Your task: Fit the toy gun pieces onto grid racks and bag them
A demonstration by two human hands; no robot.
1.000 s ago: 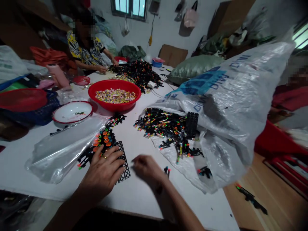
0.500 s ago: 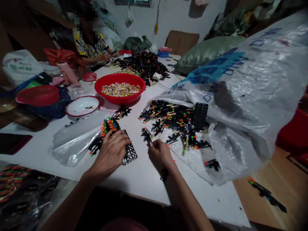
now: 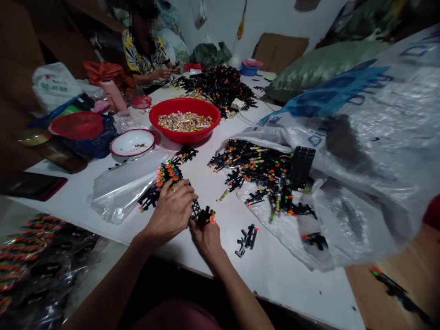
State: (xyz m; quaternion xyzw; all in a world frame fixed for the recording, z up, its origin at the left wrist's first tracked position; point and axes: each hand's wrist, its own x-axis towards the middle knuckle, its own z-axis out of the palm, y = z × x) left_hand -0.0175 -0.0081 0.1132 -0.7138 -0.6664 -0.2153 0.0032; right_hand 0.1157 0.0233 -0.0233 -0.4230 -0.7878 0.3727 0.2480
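My left hand (image 3: 174,206) lies over a black lattice plate (image 3: 195,208), its fingers bent across it and holding it to the table. Beyond these fingers sits a cluster of small black toy guns (image 3: 168,174) with orange, green and yellow tips. My right hand (image 3: 208,238) pinches a black toy gun (image 3: 206,216) with an orange tip, right at the plate's near right edge; whether it touches the plate is hard to tell. A loose toy gun (image 3: 246,239) rests on the table to the right of my right hand.
More toy guns (image 3: 254,160) spill from a large white sack (image 3: 343,119) at the right. A red basin (image 3: 185,137) of small colourful pieces stands beyond my hands, near a white enamel dish (image 3: 132,143) and clear plastic bags (image 3: 117,192). Another person (image 3: 147,59) sits behind a big toy-gun heap (image 3: 220,87).
My right hand has moved left with a toy gun, up to the plate under my left hand. The view has shifted, and the loose toy gun near my right forearm shows fully.
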